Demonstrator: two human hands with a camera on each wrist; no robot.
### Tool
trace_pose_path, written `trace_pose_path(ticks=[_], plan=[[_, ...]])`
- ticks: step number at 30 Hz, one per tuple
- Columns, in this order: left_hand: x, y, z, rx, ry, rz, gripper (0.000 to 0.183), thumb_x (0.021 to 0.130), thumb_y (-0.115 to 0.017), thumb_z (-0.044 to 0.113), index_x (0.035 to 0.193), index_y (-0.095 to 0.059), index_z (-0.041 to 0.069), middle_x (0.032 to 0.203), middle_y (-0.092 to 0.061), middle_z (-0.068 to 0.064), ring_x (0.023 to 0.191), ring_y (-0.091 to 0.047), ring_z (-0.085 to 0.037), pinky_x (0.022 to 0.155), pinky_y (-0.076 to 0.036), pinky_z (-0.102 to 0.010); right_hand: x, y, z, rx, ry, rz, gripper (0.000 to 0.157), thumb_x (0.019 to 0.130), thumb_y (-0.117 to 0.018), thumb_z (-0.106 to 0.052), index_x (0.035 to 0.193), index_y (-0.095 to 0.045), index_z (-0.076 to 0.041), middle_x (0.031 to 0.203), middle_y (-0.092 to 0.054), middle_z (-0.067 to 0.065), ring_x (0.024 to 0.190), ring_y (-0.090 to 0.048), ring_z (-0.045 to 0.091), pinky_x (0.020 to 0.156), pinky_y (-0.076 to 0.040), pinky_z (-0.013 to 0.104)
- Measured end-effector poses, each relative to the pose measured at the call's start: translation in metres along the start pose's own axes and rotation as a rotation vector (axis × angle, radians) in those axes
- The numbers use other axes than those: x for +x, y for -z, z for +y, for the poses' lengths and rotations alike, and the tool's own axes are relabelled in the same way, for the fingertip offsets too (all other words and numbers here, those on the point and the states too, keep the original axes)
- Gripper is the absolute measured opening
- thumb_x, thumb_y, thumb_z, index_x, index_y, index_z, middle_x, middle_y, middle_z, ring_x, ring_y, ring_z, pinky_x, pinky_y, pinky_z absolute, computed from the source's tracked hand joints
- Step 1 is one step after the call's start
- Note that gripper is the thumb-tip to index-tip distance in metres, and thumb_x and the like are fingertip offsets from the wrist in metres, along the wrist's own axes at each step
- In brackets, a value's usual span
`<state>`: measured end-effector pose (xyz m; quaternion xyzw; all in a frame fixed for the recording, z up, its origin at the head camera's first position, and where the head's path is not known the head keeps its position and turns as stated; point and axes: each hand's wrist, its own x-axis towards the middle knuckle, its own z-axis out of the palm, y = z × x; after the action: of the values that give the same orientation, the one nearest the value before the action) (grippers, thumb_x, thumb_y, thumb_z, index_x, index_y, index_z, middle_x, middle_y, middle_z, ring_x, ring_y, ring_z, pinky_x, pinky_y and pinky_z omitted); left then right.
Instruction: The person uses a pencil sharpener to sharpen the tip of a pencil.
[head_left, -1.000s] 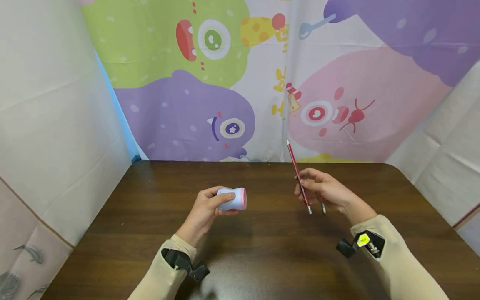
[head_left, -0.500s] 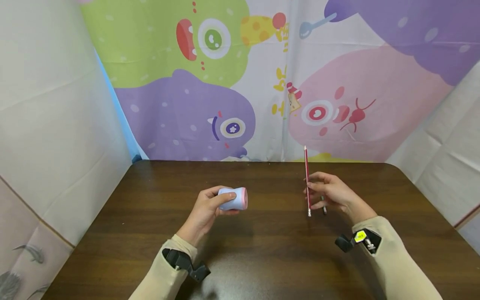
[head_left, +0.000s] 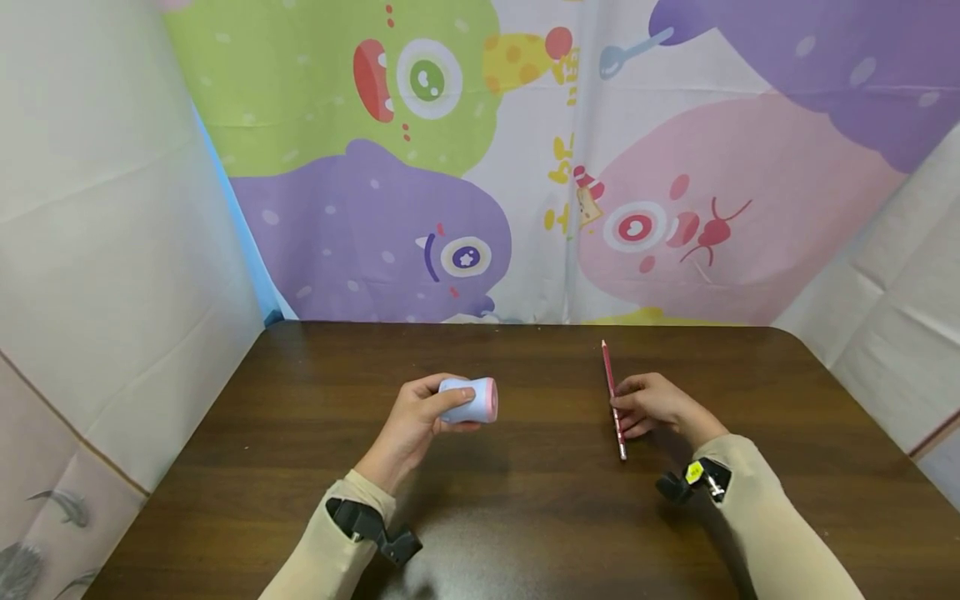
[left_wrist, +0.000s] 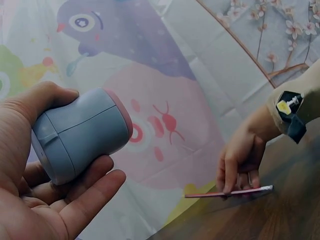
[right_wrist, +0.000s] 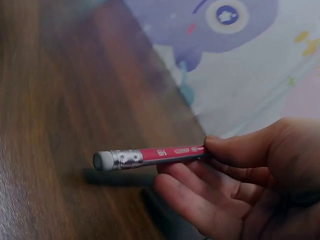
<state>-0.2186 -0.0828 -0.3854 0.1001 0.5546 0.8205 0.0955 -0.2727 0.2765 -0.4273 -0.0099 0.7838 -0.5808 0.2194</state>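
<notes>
My left hand (head_left: 408, 425) grips a small light-blue pencil sharpener (head_left: 467, 401), a waisted barrel with a pink end that points right. In the left wrist view, the thumb lies over the top of the sharpener (left_wrist: 82, 132) and the fingers curl underneath. To the right, low over the table, my right hand (head_left: 660, 407) pinches a red pencil (head_left: 608, 371) between thumb and fingers. Its tip points toward the back. The right wrist view shows the white eraser end of the pencil (right_wrist: 152, 155) with its metal band and "HB" print; the rest is behind the hand.
The brown wooden table (head_left: 315, 467) runs back to a curtain (head_left: 536, 267) printed with cartoon figures. Pale fabric walls (head_left: 112, 233) stand at both sides. Each forearm wears a black wrist mount (head_left: 371, 529).
My right hand lowers the red pencil toward the table, turning it on the way. A small dark end that showed below the right palm is no longer visible. My left hand stays almost still.
</notes>
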Motion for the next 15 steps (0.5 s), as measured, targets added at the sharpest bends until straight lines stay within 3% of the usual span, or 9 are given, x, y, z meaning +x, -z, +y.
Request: trace_pose_path(ticks=[5, 15], plan=[[0.0, 0.0, 0.0, 0.005, 0.007, -0.001, 0.011, 0.082, -0.067, 0.0, 0.083, -0.072, 0.01, 0.089, -0.063, -0.009, 0.077, -0.064, -0.021, 0.064, -0.063, -0.037, 0.005, -0.005, 0.001, -0.109, -0.054, 0.032, 0.032, 0.096, -0.057, -0.002, 0.117, -0.052, 0.02, 0.075, -0.061, 0.009, 0.061, -0.063, 0.015, 0.056, -0.061, 0.032], [0.0, 0.001, 0.0, 0.024, 0.014, -0.003, 0.008, 0.082, -0.068, 0.002, 0.086, -0.072, 0.008, 0.09, -0.063, -0.01, 0.077, -0.064, -0.022, 0.065, -0.063, -0.037, 0.011, -0.013, -0.007, -0.179, -0.056, 0.13, 0.021, 0.088, -0.067, 0.004, 0.1, -0.061, 0.02, 0.061, -0.063, 0.008, 0.05, -0.063, 0.012, 0.051, -0.059, 0.027]])
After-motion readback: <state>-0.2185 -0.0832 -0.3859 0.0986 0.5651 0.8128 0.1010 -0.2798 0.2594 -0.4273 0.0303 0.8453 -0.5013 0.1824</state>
